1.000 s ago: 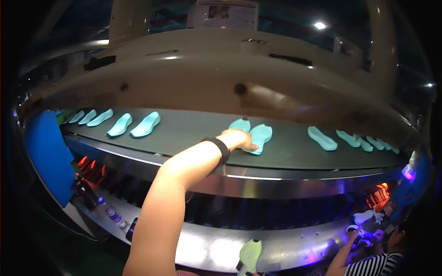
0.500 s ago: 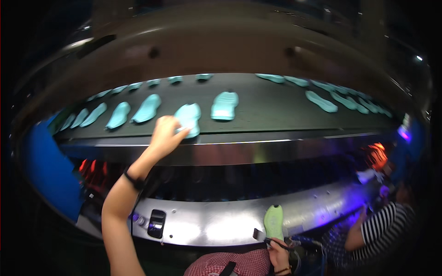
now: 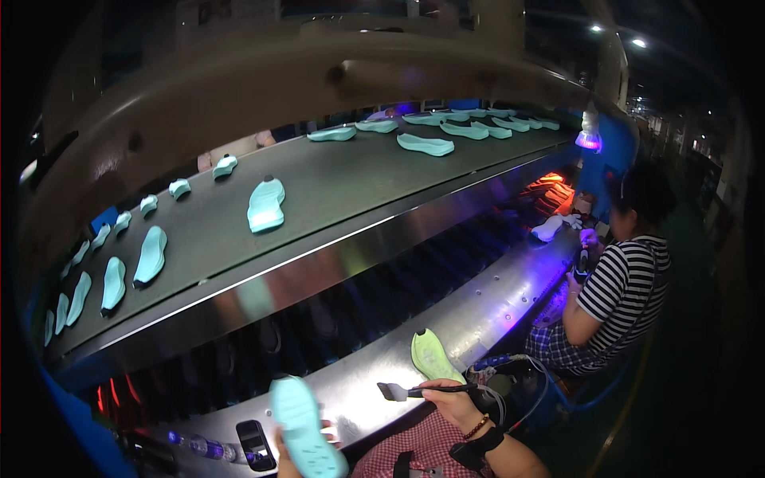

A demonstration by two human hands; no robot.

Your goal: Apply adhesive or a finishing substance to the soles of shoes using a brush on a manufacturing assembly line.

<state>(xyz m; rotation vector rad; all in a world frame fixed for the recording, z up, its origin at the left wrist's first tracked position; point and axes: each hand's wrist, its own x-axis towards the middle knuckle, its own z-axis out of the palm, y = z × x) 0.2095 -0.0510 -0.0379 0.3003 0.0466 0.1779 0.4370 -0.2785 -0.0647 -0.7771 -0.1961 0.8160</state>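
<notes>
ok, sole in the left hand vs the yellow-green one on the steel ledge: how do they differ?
The light blue sole is held up off the ledge in the left hand; the yellow-green sole lies flat on the steel ledge, untouched. The blue one fills more of the frame, being nearer the camera. The right hand holds a brush near the yellow-green one. Both share a shoe-sole outline.

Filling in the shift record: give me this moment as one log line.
left hand: holds teal sole | right hand: holds brush | green sole on steel ledge | teal soles on conveyor belt
</notes>
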